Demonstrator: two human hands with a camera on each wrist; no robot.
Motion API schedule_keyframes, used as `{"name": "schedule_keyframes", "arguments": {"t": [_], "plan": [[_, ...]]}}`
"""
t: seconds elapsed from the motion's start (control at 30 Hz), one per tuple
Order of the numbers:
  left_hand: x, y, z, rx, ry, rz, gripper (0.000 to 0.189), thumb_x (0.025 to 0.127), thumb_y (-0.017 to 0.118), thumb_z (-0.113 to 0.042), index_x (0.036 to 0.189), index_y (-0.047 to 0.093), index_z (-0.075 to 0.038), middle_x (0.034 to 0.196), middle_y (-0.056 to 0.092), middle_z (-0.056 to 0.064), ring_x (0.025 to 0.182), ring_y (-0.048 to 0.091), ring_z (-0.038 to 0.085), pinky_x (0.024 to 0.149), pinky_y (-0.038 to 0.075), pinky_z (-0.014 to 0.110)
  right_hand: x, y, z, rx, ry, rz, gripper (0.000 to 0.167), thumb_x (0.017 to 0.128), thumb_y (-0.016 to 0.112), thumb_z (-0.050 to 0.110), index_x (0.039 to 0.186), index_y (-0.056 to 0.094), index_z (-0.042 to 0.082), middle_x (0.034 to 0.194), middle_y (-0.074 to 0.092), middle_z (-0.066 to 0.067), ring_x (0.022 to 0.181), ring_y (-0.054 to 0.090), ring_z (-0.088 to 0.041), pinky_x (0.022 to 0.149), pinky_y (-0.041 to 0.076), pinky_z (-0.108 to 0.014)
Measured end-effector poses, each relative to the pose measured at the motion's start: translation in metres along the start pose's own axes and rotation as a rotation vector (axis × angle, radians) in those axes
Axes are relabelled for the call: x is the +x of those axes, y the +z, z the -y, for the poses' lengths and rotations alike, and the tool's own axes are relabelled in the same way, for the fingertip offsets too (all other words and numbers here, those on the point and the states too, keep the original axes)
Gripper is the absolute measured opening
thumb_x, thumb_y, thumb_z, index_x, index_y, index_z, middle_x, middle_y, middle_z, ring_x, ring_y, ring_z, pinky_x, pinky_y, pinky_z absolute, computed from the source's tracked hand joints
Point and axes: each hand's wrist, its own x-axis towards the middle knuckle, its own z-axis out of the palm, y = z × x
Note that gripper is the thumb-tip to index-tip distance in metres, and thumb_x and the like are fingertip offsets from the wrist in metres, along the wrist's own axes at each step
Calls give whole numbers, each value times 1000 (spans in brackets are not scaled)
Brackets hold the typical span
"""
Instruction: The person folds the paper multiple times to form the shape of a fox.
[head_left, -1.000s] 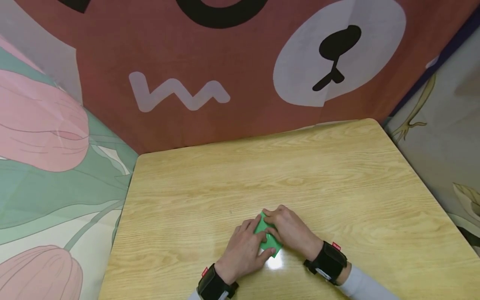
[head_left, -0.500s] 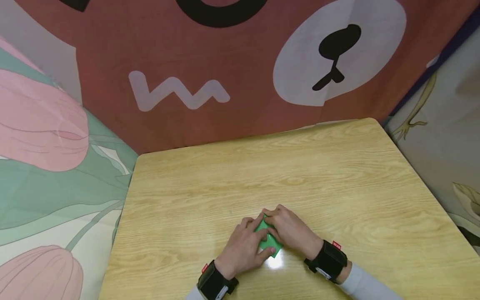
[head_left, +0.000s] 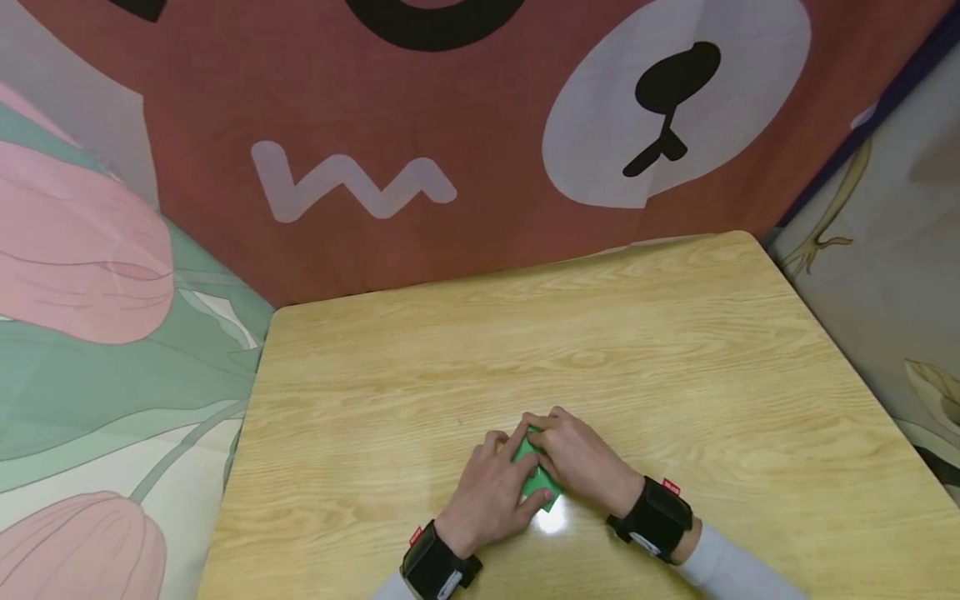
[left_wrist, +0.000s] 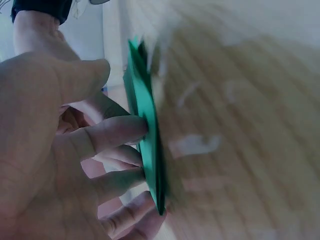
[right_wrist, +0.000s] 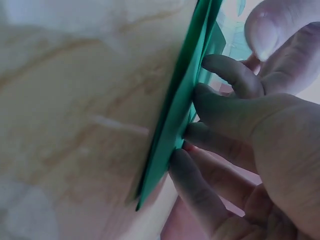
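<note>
A small piece of folded green paper lies on the wooden table between both hands. Its stacked layers show edge-on in the left wrist view, with the folds of the paper parting slightly at one end. My left hand spreads over its left side, fingertips pressing the top face. From the right, my right hand rests bent fingers and thumb on the far part of it. In the right wrist view several fingertips press against the face of the paper. The hands partly hide the sheet.
The wood-grain table extends around the hands, with a bright reflection just below the paper. A brown cloth with a cartoon bear face hangs behind it. Patterned cloths flank both sides. Each wrist wears a black strap band.
The left hand's fingers have slid slightly toward the paper's far tip, close beside the right fingers. The right hand stays nearly in place. The head view has shifted a little.
</note>
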Motion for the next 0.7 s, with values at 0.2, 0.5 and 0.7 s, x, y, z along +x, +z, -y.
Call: {"name": "schedule_keyframes", "arguments": {"t": [0.2,0.5,0.7], "plan": [[-1,-1,0,-30,-19,-16,39,93,54,-60,113,66,-28,159,36,11,127,48,25,93,51,39,2,-4,-1,44,29,32,23,90,72,19,112,76,14,132,66,-8,89,63,-15,70,54,-22],[-4,-1,-2,-42,-27,-34,43,94,55,-59,113,61,-22,159,37,12,132,49,26,98,53,39,2,-3,-2,55,7,-6,23,88,75,18,109,76,9,131,66,-13,87,63,-17,68,54,-21],[-5,-1,-2,-15,-56,-23,56,95,53,-58,130,57,-15,157,40,12,132,49,24,97,54,36,1,-2,1,48,16,5,25,87,76,20,109,76,9,131,66,-13,85,61,-16,67,52,-20]]}}
